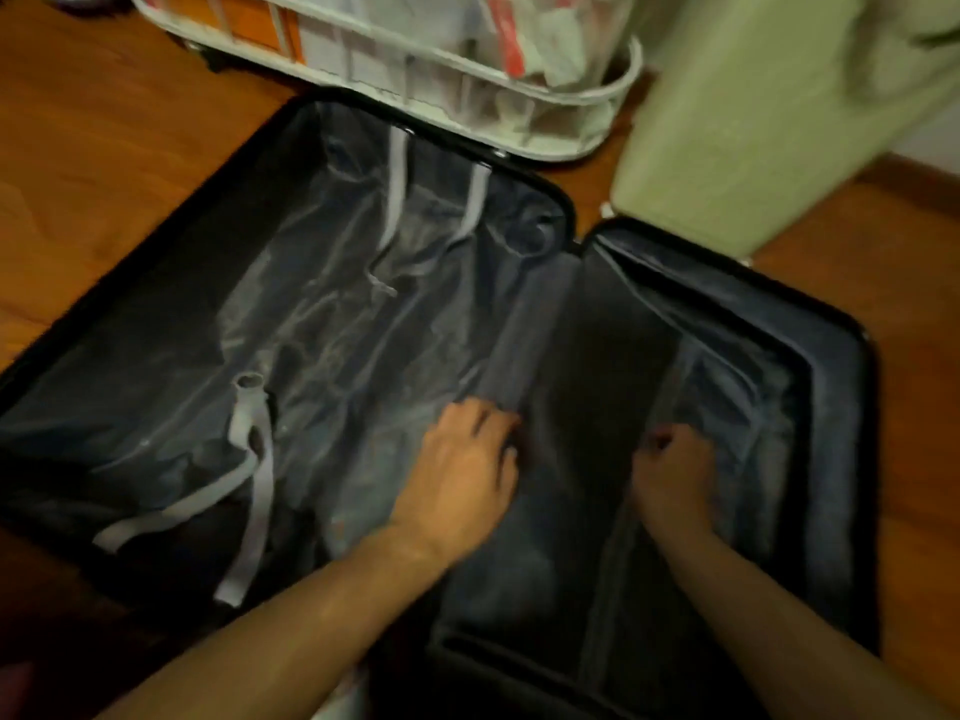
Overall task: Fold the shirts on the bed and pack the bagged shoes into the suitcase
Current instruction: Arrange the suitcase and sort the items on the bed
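The left hand (pixel 462 459) lies flat on the lining near the hinge of the open suitcase (pixel 852 356), fingers spread and relaxed, pressing the cloth down rather than holding anything. The right hand (pixel 675 470) is curled tight; it seems to pinch the dark divider flap (pixel 597 366) of the right half, probably to lift or pull it aside, though blur hides the exact grip. One hand steadying while the other tugs looks like clearing room for packing.

The suitcase lies spread open on the wooden floor (pixel 104 148), both halves facing up. In the left half, grey straps (pixel 249 459) lie unbuckled and loose on the shiny lining, near and far ends apart, so that side is ready to take things. No bagged shoes and no shirts show anywhere in view, and the bed is out of sight too; the packing step has likely not begun.

Just beyond the far edge of the case stands a white wire basket (pixel 613 96) holding papers and packets. To the far right hangs a pale green cloth (pixel 753 122), close to the right half's corner.
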{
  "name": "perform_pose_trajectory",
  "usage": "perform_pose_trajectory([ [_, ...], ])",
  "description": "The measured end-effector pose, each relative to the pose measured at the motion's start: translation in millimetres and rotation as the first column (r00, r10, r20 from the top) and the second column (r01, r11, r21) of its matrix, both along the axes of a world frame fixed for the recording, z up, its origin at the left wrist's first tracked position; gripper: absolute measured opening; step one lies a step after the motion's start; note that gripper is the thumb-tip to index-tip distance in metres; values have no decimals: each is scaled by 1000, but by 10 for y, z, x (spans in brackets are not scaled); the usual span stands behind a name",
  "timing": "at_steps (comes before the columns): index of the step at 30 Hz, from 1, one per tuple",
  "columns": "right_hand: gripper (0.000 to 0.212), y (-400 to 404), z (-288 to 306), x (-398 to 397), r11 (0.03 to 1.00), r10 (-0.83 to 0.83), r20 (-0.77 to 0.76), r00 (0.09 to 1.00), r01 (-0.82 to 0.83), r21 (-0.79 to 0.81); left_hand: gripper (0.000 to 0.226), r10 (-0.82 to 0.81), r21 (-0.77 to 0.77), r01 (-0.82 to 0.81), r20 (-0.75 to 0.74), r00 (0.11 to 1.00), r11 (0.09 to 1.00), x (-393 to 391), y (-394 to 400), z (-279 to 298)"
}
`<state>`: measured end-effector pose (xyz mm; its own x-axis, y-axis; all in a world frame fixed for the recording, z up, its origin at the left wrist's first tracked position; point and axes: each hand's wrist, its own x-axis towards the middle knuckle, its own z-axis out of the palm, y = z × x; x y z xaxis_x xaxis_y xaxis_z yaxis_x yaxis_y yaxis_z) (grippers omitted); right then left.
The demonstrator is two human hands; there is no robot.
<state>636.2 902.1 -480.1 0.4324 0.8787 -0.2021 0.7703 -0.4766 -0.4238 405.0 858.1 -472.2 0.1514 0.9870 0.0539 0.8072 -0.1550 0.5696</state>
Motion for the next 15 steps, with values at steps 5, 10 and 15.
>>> perform_pose_trajectory([
  [5,78,-1455,-672,1057,609,-276,40,960,207,-766,58,-647,-523,440,-321,692,730,821,-885,4],
  [10,77,-1902,-986,1129,543,-265,-175,948,-3,-840,64,-669,-655,301,-429,606,693,569,-1309,75],
  [15,53,-1813,-1090,1187,603,-616,-341,710,147,-784,60,-531,-660,182,-376,759,729,349,-1347,311],
])
